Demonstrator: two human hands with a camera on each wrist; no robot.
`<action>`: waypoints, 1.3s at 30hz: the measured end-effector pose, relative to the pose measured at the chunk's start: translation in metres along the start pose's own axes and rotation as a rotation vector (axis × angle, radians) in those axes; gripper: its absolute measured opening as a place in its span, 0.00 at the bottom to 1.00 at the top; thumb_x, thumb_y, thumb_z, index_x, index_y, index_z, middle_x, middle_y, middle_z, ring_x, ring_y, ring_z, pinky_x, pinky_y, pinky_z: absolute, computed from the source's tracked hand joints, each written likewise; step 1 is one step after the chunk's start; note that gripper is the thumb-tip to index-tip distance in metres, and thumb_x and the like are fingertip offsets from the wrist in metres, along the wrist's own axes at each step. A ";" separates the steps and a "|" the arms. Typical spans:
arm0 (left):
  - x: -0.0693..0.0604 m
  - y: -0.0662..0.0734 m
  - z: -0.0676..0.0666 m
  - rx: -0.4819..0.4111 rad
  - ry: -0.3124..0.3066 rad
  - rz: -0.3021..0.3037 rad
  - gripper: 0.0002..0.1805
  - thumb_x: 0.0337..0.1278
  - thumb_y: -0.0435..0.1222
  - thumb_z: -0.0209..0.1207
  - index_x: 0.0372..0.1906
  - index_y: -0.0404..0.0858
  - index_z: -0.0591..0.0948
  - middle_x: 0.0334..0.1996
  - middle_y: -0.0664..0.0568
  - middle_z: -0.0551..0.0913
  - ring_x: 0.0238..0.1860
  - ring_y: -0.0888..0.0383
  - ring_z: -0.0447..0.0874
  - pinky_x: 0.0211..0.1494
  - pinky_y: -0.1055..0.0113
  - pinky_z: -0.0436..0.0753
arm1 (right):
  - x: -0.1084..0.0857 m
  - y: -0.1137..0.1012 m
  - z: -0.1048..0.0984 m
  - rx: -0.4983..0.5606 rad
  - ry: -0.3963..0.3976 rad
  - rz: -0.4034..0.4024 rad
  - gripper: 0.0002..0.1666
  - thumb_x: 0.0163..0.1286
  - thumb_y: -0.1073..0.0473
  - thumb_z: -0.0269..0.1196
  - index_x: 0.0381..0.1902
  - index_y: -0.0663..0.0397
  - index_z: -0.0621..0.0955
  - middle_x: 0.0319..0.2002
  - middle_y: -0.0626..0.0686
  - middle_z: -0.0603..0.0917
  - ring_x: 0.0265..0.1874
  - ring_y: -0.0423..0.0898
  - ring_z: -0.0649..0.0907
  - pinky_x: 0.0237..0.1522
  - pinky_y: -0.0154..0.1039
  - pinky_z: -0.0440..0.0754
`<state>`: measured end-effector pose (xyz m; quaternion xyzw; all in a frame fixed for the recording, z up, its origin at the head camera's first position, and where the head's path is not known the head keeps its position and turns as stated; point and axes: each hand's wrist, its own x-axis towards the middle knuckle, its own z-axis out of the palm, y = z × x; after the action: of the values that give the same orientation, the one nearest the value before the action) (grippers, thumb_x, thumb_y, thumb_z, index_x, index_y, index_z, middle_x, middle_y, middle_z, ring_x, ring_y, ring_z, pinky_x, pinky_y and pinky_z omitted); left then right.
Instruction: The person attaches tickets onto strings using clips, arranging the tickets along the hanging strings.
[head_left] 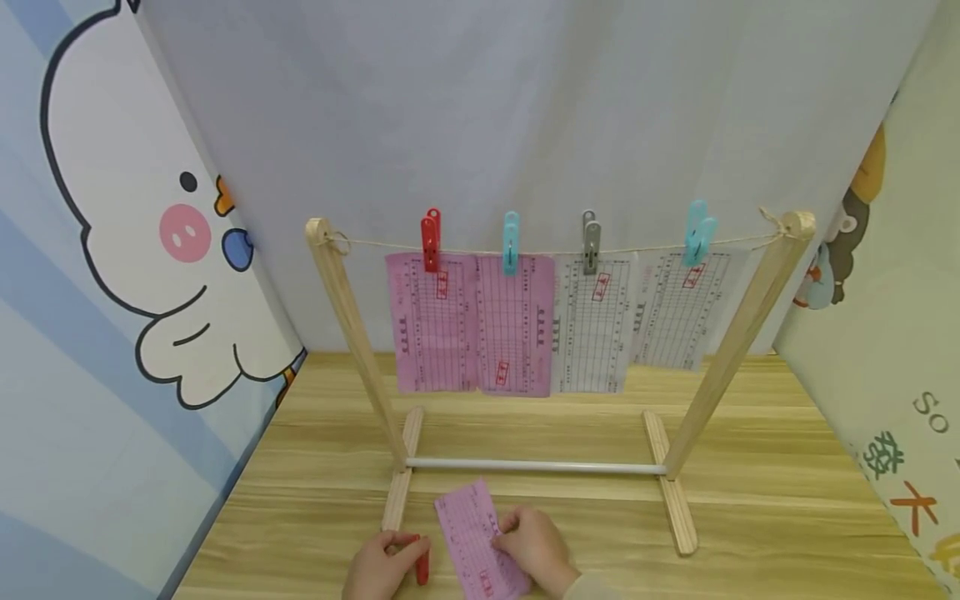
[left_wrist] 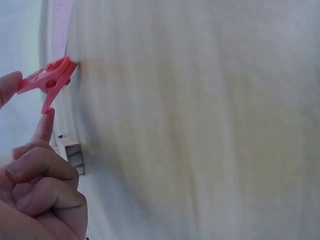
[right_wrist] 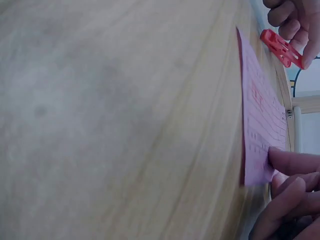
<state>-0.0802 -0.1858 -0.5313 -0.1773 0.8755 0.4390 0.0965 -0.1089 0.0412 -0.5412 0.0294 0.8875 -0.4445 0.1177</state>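
Observation:
Between thumb and index finger, my left hand [head_left: 381, 567] pinches a red clothespin [head_left: 422, 560] low over the table. The left wrist view shows the same red clothespin [left_wrist: 51, 81] by its two handle ends, its other fingers curled below. Just right of it, a pink printed slip [head_left: 480, 542] with a red stamp lies slanted at the table's front. My right hand [head_left: 534, 546] holds that slip's right edge with thumb and fingers; in the right wrist view the thumb is on top of the pink slip [right_wrist: 260, 110].
Behind the hands stands a wooden rack with a left post [head_left: 352, 333], a right post [head_left: 738, 350] and a white crossbar [head_left: 536, 466]. From its string hang two pink slips [head_left: 435, 333] and two white slips [head_left: 592, 333] under red, blue and grey clothespins [head_left: 591, 242].

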 end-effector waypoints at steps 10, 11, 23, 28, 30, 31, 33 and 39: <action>-0.003 0.021 -0.004 -0.161 0.005 0.017 0.23 0.51 0.51 0.70 0.43 0.37 0.86 0.21 0.57 0.66 0.23 0.61 0.64 0.26 0.69 0.65 | -0.002 0.011 -0.004 0.156 -0.043 -0.054 0.06 0.48 0.63 0.71 0.22 0.58 0.82 0.18 0.45 0.79 0.17 0.38 0.73 0.18 0.32 0.72; -0.003 0.024 -0.005 -0.175 0.003 0.012 0.23 0.51 0.51 0.70 0.44 0.37 0.86 0.21 0.57 0.65 0.22 0.61 0.63 0.25 0.69 0.64 | -0.003 0.011 -0.005 0.175 -0.040 -0.059 0.06 0.48 0.64 0.70 0.22 0.58 0.82 0.18 0.45 0.78 0.16 0.38 0.73 0.17 0.31 0.71; -0.003 0.058 -0.025 -0.324 -0.037 0.070 0.23 0.53 0.48 0.70 0.46 0.35 0.85 0.20 0.58 0.60 0.19 0.65 0.56 0.22 0.73 0.60 | -0.003 0.006 -0.018 0.452 -0.093 -0.044 0.09 0.53 0.63 0.69 0.29 0.64 0.82 0.17 0.44 0.76 0.11 0.35 0.71 0.14 0.28 0.72; -0.001 0.076 -0.037 -0.331 -0.044 0.106 0.22 0.54 0.45 0.70 0.47 0.33 0.84 0.21 0.58 0.60 0.21 0.65 0.56 0.23 0.73 0.60 | -0.001 0.002 -0.026 0.525 -0.086 -0.106 0.10 0.54 0.64 0.71 0.29 0.66 0.82 0.17 0.43 0.80 0.11 0.33 0.72 0.14 0.28 0.74; 0.000 0.083 -0.043 -0.324 -0.047 0.125 0.22 0.54 0.45 0.70 0.48 0.33 0.84 0.21 0.57 0.60 0.22 0.65 0.56 0.24 0.73 0.59 | -0.001 -0.001 -0.029 0.530 -0.080 -0.102 0.11 0.54 0.65 0.72 0.30 0.68 0.82 0.18 0.45 0.82 0.11 0.34 0.73 0.15 0.28 0.75; 0.000 0.087 -0.045 -0.320 -0.047 0.138 0.22 0.54 0.45 0.70 0.48 0.33 0.84 0.21 0.57 0.60 0.22 0.65 0.56 0.24 0.73 0.59 | -0.001 -0.003 -0.031 0.530 -0.075 -0.073 0.12 0.54 0.66 0.72 0.31 0.70 0.82 0.19 0.47 0.83 0.12 0.34 0.74 0.17 0.28 0.75; 0.000 0.094 -0.050 -0.306 -0.047 0.157 0.23 0.54 0.46 0.70 0.48 0.34 0.84 0.21 0.57 0.60 0.22 0.64 0.55 0.24 0.73 0.59 | -0.001 -0.008 -0.034 0.529 -0.073 -0.064 0.13 0.54 0.67 0.72 0.34 0.73 0.82 0.21 0.50 0.84 0.13 0.36 0.75 0.19 0.28 0.77; -0.002 0.113 -0.064 -0.264 -0.031 0.222 0.22 0.53 0.47 0.71 0.48 0.36 0.85 0.20 0.57 0.61 0.21 0.66 0.55 0.23 0.74 0.59 | -0.003 -0.018 -0.043 0.547 -0.086 -0.079 0.21 0.56 0.70 0.70 0.47 0.76 0.80 0.27 0.60 0.87 0.17 0.39 0.79 0.24 0.30 0.81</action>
<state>-0.1244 -0.1744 -0.4093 -0.0836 0.8229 0.5608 0.0369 -0.1170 0.0643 -0.5015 0.0067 0.7293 -0.6725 0.1255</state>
